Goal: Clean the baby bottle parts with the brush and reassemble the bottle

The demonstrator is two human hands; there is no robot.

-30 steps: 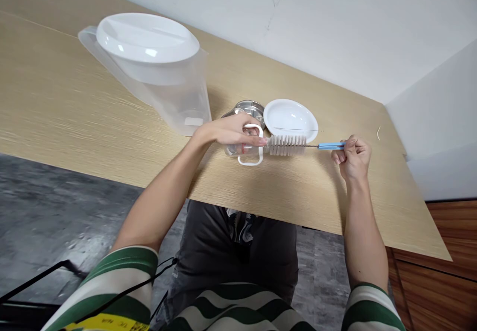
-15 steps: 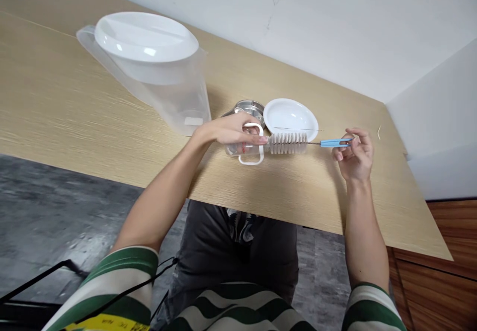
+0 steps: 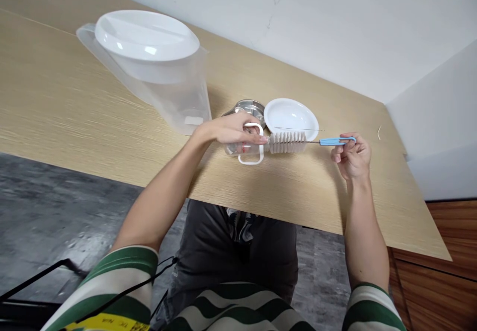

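My left hand (image 3: 238, 129) is wrapped round a clear bottle (image 3: 234, 148) with a white two-handled ring (image 3: 250, 162) at its mouth, lying sideways over the table. A bottle brush (image 3: 286, 142) with pale bristles extends from the bottle's mouth towards the right. Its blue handle (image 3: 331, 142) is pinched in the fingers of my right hand (image 3: 354, 158). Behind the bottle are a shiny metal dish (image 3: 253, 106), partly hidden by my left hand, and a white oval bowl (image 3: 290, 115).
A large translucent pitcher (image 3: 179, 97) with a white lid (image 3: 149, 35) stands at the left on the wooden table (image 3: 93, 122). A small pale bent strip (image 3: 379, 132) lies at the far right, near the wall. The table's front edge runs just above my lap.
The fingers of my right hand have closed in round the end of the blue handle. My left hand and the bottle have hardly moved.
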